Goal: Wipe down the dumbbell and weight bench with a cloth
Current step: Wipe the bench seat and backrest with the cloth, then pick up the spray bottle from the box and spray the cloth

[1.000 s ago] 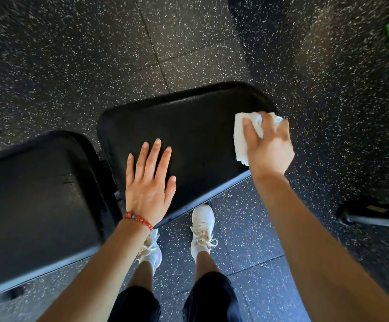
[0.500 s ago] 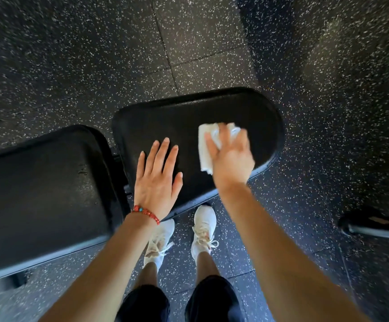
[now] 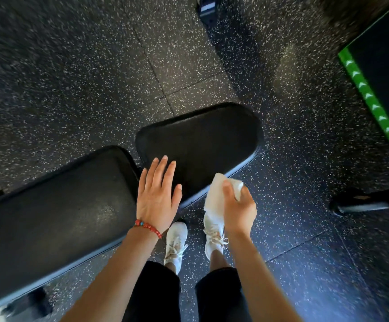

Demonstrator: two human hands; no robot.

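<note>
Speckled rubber flooring surrounds the weight bench (image 3: 198, 145) at frame centre, where the left hand (image 3: 157, 196) lies flat with fingers straight while the right hand (image 3: 238, 205) grips the cloth (image 3: 215, 196) at the seat pad's lower edge — seat-wiping looks underway, the longer pad (image 3: 49, 217) at lower left likely next, calling for a leftward reach — no dumbbell clearly in view.

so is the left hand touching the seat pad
Touching: the head view shows the left hand lying flat, fingers straight, on the near edge of the seat pad.

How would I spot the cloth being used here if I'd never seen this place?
Start at the black weight bench and go to its smaller seat pad. At that pad's near edge, the right hand grips the cloth. It is crumpled and white, off the floor, unlike the white shoes below.
</note>
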